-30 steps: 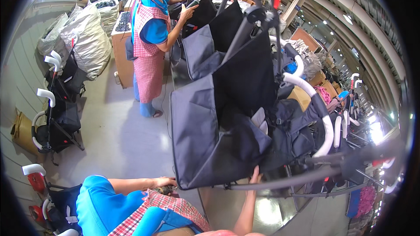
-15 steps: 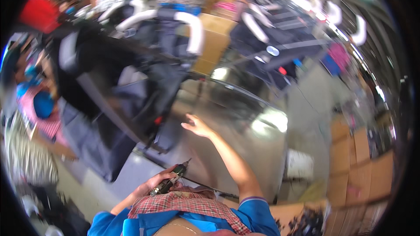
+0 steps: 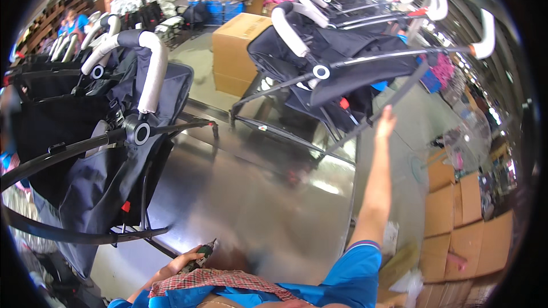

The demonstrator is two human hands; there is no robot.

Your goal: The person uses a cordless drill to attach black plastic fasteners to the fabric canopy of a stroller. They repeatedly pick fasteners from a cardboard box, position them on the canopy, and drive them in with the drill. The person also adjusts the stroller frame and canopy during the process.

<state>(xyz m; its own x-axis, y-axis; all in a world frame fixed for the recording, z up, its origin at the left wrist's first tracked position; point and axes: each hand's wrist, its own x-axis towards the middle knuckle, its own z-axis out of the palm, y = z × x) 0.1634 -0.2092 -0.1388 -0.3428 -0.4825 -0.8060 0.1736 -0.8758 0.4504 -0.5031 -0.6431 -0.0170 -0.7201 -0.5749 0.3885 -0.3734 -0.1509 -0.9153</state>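
In my left hand [image 3: 193,258] is a dark green and black power screwdriver [image 3: 203,254], held low in front of my body with its tip pointing up and right. My right arm is stretched far forward. At its end, my right hand [image 3: 386,124] is at the black lower tube of the right stroller [image 3: 357,60], fingers against the tube and partly hidden. That stroller stands tilted on the shiny metal table [image 3: 257,205], with black fabric and a white-wrapped handle. Another black stroller [image 3: 108,154] with a white-wrapped handle stands to my left, apart from both hands.
A large cardboard box [image 3: 237,51] stands beyond the table. More strollers are lined up behind on both sides. Flattened brown cartons [image 3: 456,222] and a standing fan [image 3: 467,140] are on the right. Blue crates [image 3: 220,12] and people in blue stand farther back.
My right hand has gone from above the table's middle out to the right stroller's tube. The view has turned rightward, so the left stroller sits farther left. The screwdriver stays in my left hand.
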